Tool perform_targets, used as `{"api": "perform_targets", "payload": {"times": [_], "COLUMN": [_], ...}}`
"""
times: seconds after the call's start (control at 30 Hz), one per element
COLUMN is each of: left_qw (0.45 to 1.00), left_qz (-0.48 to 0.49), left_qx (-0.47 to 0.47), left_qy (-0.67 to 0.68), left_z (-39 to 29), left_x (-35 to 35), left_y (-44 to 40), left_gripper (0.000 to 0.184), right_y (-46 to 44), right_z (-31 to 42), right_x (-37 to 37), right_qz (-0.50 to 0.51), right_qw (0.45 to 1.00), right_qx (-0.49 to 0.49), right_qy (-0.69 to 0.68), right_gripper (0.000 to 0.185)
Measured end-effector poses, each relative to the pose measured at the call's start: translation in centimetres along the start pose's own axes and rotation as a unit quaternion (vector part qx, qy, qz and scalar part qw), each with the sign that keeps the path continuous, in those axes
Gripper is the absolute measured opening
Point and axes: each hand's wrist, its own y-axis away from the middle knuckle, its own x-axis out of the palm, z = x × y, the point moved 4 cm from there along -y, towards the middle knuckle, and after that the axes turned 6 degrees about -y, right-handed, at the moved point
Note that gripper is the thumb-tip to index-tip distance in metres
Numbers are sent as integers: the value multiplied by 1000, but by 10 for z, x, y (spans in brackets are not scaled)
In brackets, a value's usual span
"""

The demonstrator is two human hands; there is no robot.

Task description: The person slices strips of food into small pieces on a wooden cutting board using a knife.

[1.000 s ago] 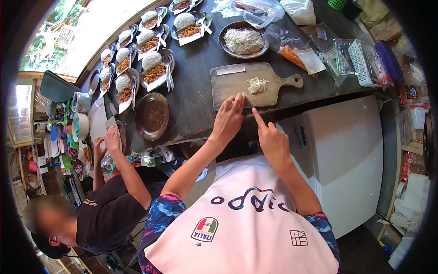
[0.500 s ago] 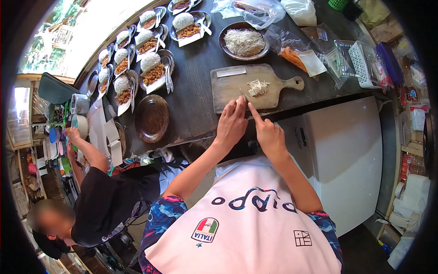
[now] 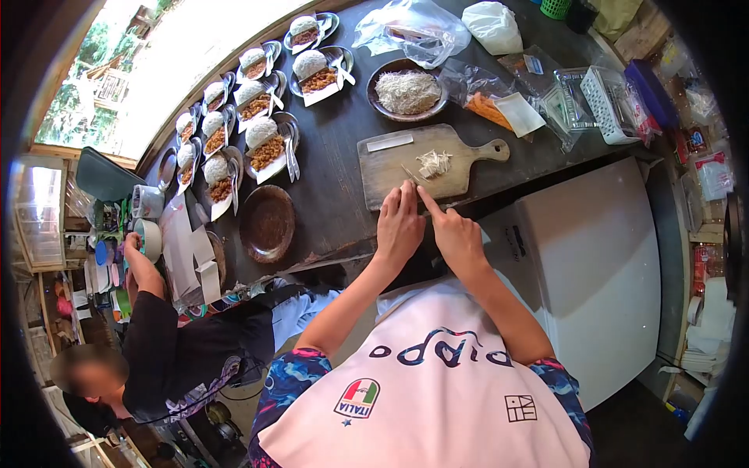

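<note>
My right hand (image 3: 457, 236) is closed around a knife, index finger stretched forward along it. Only a thin bit of the knife's blade (image 3: 409, 173) shows past my fingertips; its handle is hidden in my palm. Beside it, my left hand (image 3: 401, 228) presses its fingertips together at the near edge of a wooden cutting board (image 3: 380, 175). Whatever lies under those fingers is hidden. Pale thin shreds (image 3: 434, 164) are heaped on the board just beyond the blade. A pale flat strip (image 3: 389, 142) lies near the board's far left corner.
A bowl of shreds (image 3: 407, 92) stands behind the board. Several plates of rice with brown topping (image 3: 264, 148) fill the left, near an empty brown plate (image 3: 267, 224). Plastic bags (image 3: 412, 31) and a white basket (image 3: 607, 105) lie beyond. A co-worker's arm (image 3: 144, 269) reaches in at left.
The whole view has shifted slightly. My hands stay close together at the board's near edge, with more of the blade showing. The co-worker's arm at left has changed its bend.
</note>
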Motion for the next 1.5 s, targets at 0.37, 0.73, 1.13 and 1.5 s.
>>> {"api": "perform_targets", "payload": {"times": [0.37, 0.73, 1.13, 1.5], "left_qw": [999, 996, 993, 993], "left_qz": [-36, -61, -91, -90], "left_qx": [-37, -58, -68, -65], "left_qy": [-13, 41, 31, 44], "left_z": [-11, -13, -13, -14], "left_x": [0, 6, 9, 9], "left_y": [-3, -1, -3, -3], "left_gripper": [65, 65, 58, 58], "right_y": [4, 13, 15, 16], "right_z": [4, 3, 5, 5], "right_x": [-4, -4, -1, -8], "right_qz": [-22, 2, 2, 0], "right_qw": [1000, 1000, 999, 999], "right_qx": [5, 10, 24, 17], "right_qy": [14, 30, 34, 31], "right_gripper": [79, 77, 80, 82]}}
